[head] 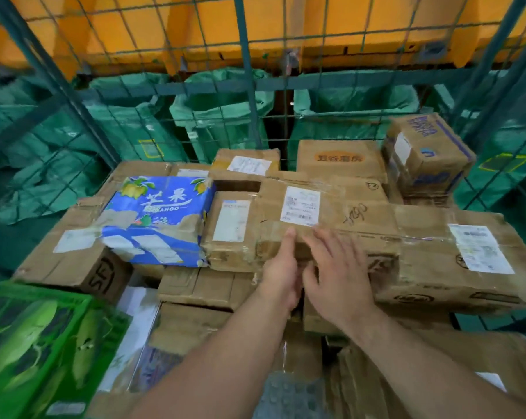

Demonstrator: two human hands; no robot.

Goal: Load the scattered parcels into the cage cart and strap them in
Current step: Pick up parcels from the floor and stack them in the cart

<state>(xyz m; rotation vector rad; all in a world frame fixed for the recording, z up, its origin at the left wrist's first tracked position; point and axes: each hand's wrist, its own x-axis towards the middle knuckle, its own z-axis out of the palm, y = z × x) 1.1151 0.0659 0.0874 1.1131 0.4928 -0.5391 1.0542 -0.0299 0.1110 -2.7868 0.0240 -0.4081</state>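
Note:
Several cardboard parcels are stacked inside the green wire cage cart (246,55). A flat brown parcel with a white label (340,207) lies on top in the middle. My left hand (281,270) presses against its near edge, thumb up on the top face. My right hand (337,273) lies flat on the same near edge with fingers spread, gripping nothing. A blue mango box (162,219) sits to the left, and a green printed box (35,346) at the near left. No strap is in view.
A long brown box with a label (467,255) lies at the right, and a small box with blue print (427,152) stands at the far right corner. Behind the cage mesh hang green sacks (222,116) under orange bins (331,25).

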